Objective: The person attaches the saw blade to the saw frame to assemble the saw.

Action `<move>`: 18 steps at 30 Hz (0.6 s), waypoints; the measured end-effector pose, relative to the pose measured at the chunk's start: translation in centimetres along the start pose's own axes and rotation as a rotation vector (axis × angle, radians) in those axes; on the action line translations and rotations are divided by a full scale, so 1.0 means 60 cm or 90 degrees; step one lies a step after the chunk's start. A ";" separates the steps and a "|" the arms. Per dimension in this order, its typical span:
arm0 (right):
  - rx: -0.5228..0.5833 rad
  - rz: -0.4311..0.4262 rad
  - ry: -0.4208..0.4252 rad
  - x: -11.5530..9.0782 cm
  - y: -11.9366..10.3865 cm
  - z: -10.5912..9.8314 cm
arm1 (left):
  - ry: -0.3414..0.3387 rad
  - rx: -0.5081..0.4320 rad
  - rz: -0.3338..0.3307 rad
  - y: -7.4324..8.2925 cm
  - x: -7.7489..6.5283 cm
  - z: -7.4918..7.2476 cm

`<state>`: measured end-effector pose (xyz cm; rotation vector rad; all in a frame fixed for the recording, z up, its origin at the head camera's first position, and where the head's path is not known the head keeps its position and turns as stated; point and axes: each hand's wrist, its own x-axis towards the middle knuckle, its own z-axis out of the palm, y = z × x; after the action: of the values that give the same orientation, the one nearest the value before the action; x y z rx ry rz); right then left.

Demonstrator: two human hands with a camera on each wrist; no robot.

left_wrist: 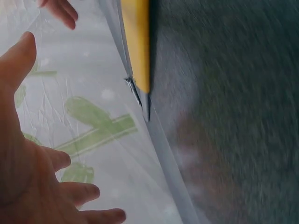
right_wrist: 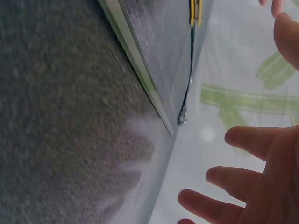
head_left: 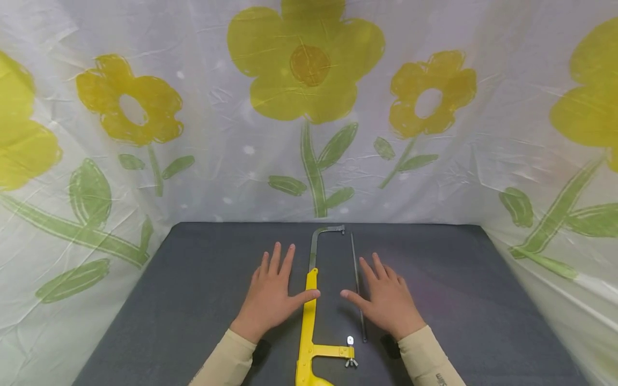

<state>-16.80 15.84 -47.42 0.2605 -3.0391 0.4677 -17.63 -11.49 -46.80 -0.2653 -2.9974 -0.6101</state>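
Note:
A hacksaw frame with a yellow body (head_left: 307, 321) and a bare metal front arm (head_left: 314, 249) lies lengthwise on the dark table. At its near end a yellow bracket carries a wing nut (head_left: 351, 363). To its right lies a thin, detached saw blade (head_left: 358, 279). My left hand (head_left: 271, 297) hovers left of the frame, fingers spread, its thumb above the yellow body. Over the blade's right side my right hand (head_left: 388, 303) is held with spread fingers, its thumb pointing left. Both hands hold nothing. In the right wrist view the blade (right_wrist: 140, 70) appears close up.
The dark grey table (head_left: 203, 279) ends at a white curtain (head_left: 207, 177) printed with yellow flowers, which hangs behind it and along both sides. Long sleeves (head_left: 227, 359) cover the forearms. The hacksaw's near end is cut off by the head view's bottom edge.

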 end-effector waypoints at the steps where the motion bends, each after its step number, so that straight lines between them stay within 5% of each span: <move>1: 0.002 -0.003 -0.008 0.000 -0.002 0.001 | -0.004 -0.005 -0.002 0.002 0.000 0.002; 18: 0.000 -0.026 -0.063 -0.002 -0.026 0.020 | -0.075 -0.047 0.010 0.040 0.009 0.027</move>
<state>-16.44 14.00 -48.09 0.3558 -3.1222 0.4657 -17.80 -8.60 -47.32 -0.3409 -3.0855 -0.7303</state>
